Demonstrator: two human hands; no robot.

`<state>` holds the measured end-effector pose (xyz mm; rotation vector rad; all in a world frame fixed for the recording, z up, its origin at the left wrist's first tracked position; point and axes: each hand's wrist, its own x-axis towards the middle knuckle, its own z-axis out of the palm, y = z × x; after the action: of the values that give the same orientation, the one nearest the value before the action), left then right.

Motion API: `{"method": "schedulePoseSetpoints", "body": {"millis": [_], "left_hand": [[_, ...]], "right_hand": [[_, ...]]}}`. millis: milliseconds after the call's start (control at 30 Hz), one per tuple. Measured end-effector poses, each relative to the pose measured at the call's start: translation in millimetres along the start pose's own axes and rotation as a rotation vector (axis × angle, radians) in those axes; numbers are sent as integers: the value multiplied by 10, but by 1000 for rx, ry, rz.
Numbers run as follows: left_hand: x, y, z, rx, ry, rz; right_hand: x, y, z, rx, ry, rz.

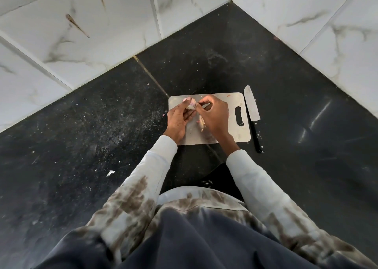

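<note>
Head view shows your left hand gripping the garlic over the far left corner of the board, so your right hand can pinch and peel it and the bits land there.

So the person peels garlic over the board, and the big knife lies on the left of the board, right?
No. The knife lies to the right of the board, on the dark counter, as the head view shows. The left hand and right hand do peel garlic over the board.
</note>
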<state>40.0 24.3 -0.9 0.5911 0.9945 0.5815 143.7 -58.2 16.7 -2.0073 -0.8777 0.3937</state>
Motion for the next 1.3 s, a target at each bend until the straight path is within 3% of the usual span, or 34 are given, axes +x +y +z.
{"method": "schedulePoseSetpoints", "body": {"millis": [533, 800, 1100, 1300], "left_hand": [[-30, -15, -49, -29, -5, -92], [40, -53, -111, 4, 40, -74], [92, -89, -112, -47, 18, -62], [100, -94, -108, -51, 11, -46]], "right_hand": [[41, 147, 17, 52, 9, 123], [38, 381, 7, -130, -55, 207], [77, 361, -16, -228, -47, 252], [98, 379, -58, -210, -130, 241]]}}
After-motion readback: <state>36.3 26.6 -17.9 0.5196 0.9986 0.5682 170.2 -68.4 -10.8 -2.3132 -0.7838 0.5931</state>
